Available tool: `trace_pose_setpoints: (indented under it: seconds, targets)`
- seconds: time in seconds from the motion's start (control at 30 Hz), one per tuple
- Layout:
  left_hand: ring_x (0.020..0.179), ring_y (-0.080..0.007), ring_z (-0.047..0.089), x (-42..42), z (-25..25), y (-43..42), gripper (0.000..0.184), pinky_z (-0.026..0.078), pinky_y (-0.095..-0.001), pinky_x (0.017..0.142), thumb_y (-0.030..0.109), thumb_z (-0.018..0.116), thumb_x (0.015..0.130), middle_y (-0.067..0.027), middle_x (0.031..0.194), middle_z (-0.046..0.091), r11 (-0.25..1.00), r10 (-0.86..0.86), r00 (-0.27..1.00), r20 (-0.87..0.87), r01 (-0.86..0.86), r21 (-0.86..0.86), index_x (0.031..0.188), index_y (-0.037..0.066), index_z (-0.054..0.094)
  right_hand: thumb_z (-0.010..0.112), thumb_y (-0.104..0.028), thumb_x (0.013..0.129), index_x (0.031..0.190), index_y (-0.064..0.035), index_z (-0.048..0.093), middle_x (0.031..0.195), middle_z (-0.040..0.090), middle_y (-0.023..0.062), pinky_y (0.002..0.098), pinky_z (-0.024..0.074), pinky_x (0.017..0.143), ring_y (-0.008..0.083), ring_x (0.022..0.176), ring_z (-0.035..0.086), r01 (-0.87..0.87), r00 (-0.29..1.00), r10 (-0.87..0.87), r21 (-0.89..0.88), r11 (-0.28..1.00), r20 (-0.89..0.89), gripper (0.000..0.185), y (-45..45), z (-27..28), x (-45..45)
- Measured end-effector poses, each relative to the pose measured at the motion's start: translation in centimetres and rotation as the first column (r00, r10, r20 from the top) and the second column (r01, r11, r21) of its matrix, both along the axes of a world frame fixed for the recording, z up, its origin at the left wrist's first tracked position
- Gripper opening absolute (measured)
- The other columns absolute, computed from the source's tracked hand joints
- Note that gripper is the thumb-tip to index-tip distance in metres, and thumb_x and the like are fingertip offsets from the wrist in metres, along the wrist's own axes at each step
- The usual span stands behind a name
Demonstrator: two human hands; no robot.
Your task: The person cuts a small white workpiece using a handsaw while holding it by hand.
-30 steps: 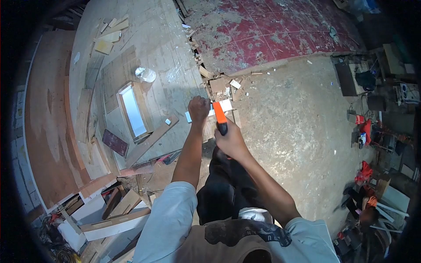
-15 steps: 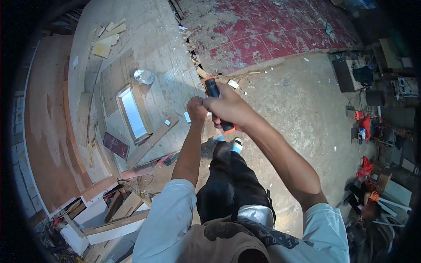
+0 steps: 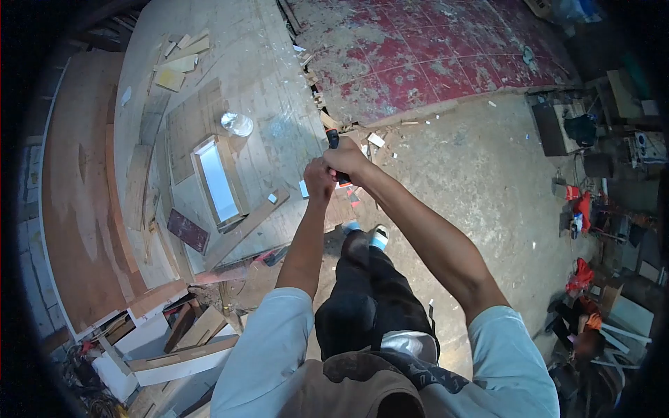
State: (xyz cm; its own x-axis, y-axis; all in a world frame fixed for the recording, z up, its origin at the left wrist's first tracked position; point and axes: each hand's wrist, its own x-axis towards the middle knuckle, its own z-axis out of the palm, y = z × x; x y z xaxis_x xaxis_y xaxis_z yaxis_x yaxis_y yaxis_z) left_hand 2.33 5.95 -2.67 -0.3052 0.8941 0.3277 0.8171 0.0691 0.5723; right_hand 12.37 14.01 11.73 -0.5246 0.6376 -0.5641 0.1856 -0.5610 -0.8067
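A black-handled tool [image 3: 334,141] with orange trim is near the middle of the frame, just right of the table's edge. The right hand [image 3: 346,159] is wrapped around its handle. The left hand [image 3: 319,178], directly beside it and seemingly touching, is curled into a fist; whether it grips anything cannot be told. A small pale strip [image 3: 303,189] shows just left of that fist. The step in hand appears to be close two-handed work with the tool at the edge, though its working end is hidden. A next move would call for a firm right-hand grip and a steady left hand, fingers clear.

The table [image 3: 233,35] is pale, scuffed wood with visible board seams. Left of the hands, a narrow plank [image 3: 244,232] lies aslant, bearing a small white block [image 3: 272,198]. Farther left is a long rectangular wooden frame [image 3: 235,182] around a smooth, bright white panel [image 3: 217,182]; a shiny, rounded container [image 3: 237,124] stands above it. A flat, dark reddish board [image 3: 188,231] lies lower left of the frame, and straight-edged wood offcuts [image 3: 182,61] are scattered at upper left. A big brown sheet [image 3: 80,188] with streaky grain fills the far left. Rough, dusty concrete floor [image 3: 446,174] spreads to the right, meeting worn red tiles [image 3: 425,63] at the top.
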Motion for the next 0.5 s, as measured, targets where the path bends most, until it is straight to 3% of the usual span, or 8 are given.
trace_pose_setpoints:
  seconds: [0.07,0.13,0.23,0.3,0.33,0.37,0.4,0.5]
  targets:
    - [0.072,-0.0275,0.057,0.3,0.4,0.2,0.011,0.045,-0.0405,0.064,0.015,0.065,0.065,-0.0079,0.068,0.056,0.996,0.04,0.993,0.109,-0.048,0.069,0.061,0.008,0.058,0.051,-0.003,0.073,0.066,0.0044,0.056,0.054,0.055,0.0113,0.0324,0.0423,0.039,0.0171,0.043,0.054,-0.012,0.998,0.012,0.008,1.0,-0.058,0.012,-0.2,2.3,1.0]
    - [0.072,-0.0276,0.057,0.5,1.2,0.3,0.009,0.045,-0.0405,0.065,0.013,0.062,0.068,-0.0076,0.07,0.057,0.999,0.05,0.994,-0.092,-0.048,0.022,0.064,0.008,0.057,0.05,0.001,0.075,0.07,0.001,0.05,0.055,0.051,0.0084,0.0308,0.0398,0.038,0.0145,0.043,0.05,0.025,0.999,-0.027,-0.067,0.997,-0.035,0.005,0.0,7.4,2.1]
    - [0.072,-0.0277,0.057,0.1,-0.9,0.5,0.009,0.045,-0.0403,0.065,0.014,0.061,0.07,-0.0081,0.071,0.057,1.0,-0.009,0.978,-0.209,0.004,-0.024,0.066,0.007,0.058,0.047,0.001,0.076,0.077,0.0023,0.049,0.056,0.05,0.0077,0.031,0.0411,0.036,0.0152,0.042,0.049,0.026,1.0,-0.028,-0.117,0.993,-0.014,0.002,1.3,1.8,1.5]
    - [0.071,-0.0276,0.057,0.2,-1.5,0.9,0.011,0.045,-0.0402,0.065,0.016,0.063,0.07,-0.0082,0.071,0.057,1.0,0.01,0.993,-0.117,-0.009,0.007,0.066,0.007,0.059,0.045,0.002,0.075,0.093,0.0026,0.049,0.056,0.048,0.0071,0.0328,0.0425,0.036,0.0166,0.041,0.049,0.059,0.997,-0.063,-0.127,0.99,-0.032,0.018,1.4,2.5,0.1]
    - [0.071,-0.0275,0.057,0.0,-1.8,0.5,0.013,0.045,-0.0401,0.064,0.018,0.064,0.07,-0.0084,0.07,0.056,1.0,0.023,1.0,-0.021,-0.023,0.021,0.067,0.007,0.06,0.045,0.002,0.075,0.093,0.0026,0.049,0.056,0.048,0.0071,0.0328,0.0425,0.036,0.0166,0.041,0.049,0.064,0.997,-0.069,-0.136,0.989,-0.039,0.018,1.3,2.6,0.0]
    - [0.073,-0.0274,0.057,-0.4,-3.1,0.4,0.013,0.045,-0.0399,0.065,0.018,0.064,0.07,-0.0083,0.07,0.056,0.964,0.039,0.978,-0.203,0.016,0.264,0.067,0.006,0.06,0.047,0.001,0.075,0.082,0.0028,0.048,0.056,0.048,0.0071,0.032,0.0411,0.036,0.0154,0.042,0.049,0.026,0.999,-0.029,-0.09,0.996,-0.025,0.007,1.4,4.0,0.0]
    - [0.073,-0.0274,0.057,-0.2,-2.0,0.7,0.013,0.045,-0.0399,0.065,0.018,0.064,0.07,-0.0083,0.07,0.056,0.965,0.038,0.979,-0.201,0.017,0.263,0.067,0.006,0.06,0.048,0.001,0.075,0.072,0.0031,0.046,0.056,0.049,0.0072,0.0312,0.0398,0.035,0.0142,0.042,0.05,-0.016,1.0,0.016,-0.043,0.999,-0.005,0.005,1.7,5.2,0.1]
    - [0.073,-0.0276,0.056,0.4,-0.1,0.3,0.011,0.045,-0.0401,0.064,0.015,0.06,0.072,-0.0086,0.071,0.055,0.996,0.036,0.988,-0.147,-0.048,-0.079,0.065,0.007,0.057,0.049,-0.001,0.076,0.069,0.004,0.047,0.054,0.05,0.0088,0.0319,0.0408,0.035,0.0156,0.042,0.05,0.007,1.0,-0.007,-0.043,0.999,0.011,0.008,1.7,1.5,0.4]
